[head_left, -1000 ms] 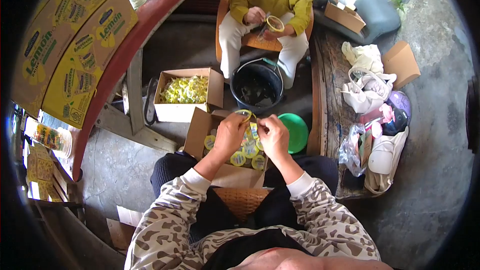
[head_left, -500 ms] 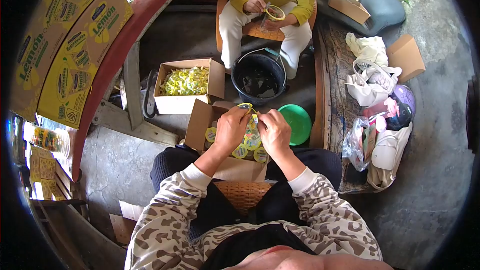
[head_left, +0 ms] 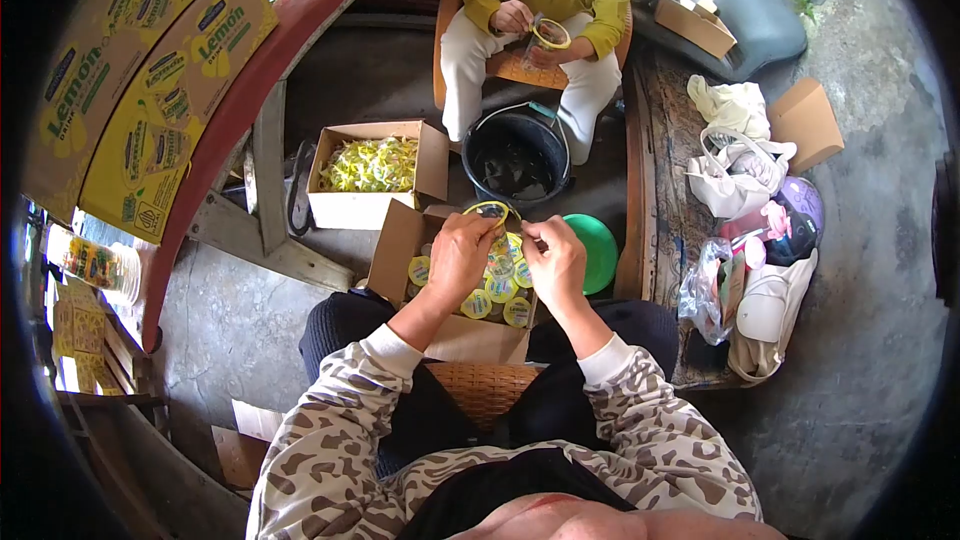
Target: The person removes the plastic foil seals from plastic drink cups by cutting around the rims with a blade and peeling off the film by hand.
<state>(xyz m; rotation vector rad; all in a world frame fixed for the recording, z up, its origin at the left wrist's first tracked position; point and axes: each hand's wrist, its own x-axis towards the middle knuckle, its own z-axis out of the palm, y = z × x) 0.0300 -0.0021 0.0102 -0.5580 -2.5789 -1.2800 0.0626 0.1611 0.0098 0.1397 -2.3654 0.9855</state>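
Observation:
My left hand (head_left: 460, 258) is closed around a clear plastic cup (head_left: 502, 248) with a yellow rim, tilted above an open cardboard box (head_left: 395, 240). My right hand (head_left: 556, 258) is pinched at the right side of that rim. A thin strip lies between its fingers and the rim, too small to name. Below both hands, the box holds several cups with yellow printed lids (head_left: 476, 302). My fingers hide part of the held cup.
Across from me a seated person (head_left: 545, 0) holds another yellow-rimmed cup (head_left: 550, 35). Between us stand a black bucket (head_left: 478, 180) and a carton of yellow scraps (head_left: 335, 205). A green basin (head_left: 592, 250) is at right, near bags (head_left: 775, 310). Lemon cartons (head_left: 190, 90) line the red table.
The cup's yellow rim now shows as a wider ring in my left hand. My right hand has shifted slightly and stays by the rim.

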